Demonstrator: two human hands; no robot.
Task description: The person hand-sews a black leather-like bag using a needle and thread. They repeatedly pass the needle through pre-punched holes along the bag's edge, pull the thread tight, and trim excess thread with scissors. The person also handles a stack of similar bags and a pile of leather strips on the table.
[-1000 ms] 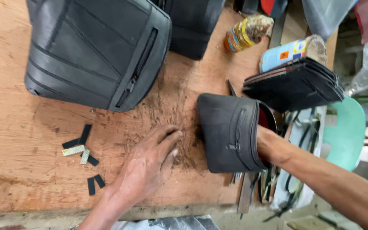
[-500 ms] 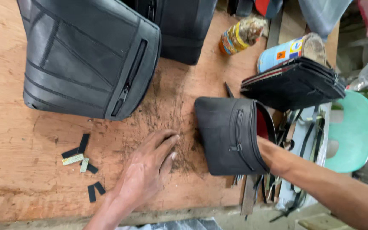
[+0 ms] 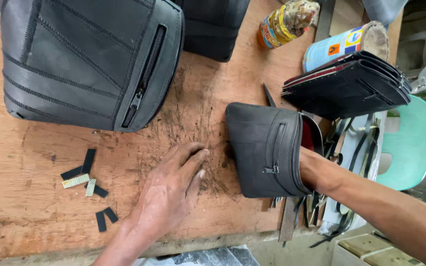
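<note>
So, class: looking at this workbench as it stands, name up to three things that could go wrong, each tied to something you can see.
1. The right hand is hidden inside the small black pouch, so its fingers cannot be watched; the zipper might snag them.
2. A dark pointed blade pokes out just behind the pouch; shifting it could bring the wrist against the tip.
3. The left hand lies flat on the scarred, gritty wooden table, so it could pick up splinters or glue residue.
</note>
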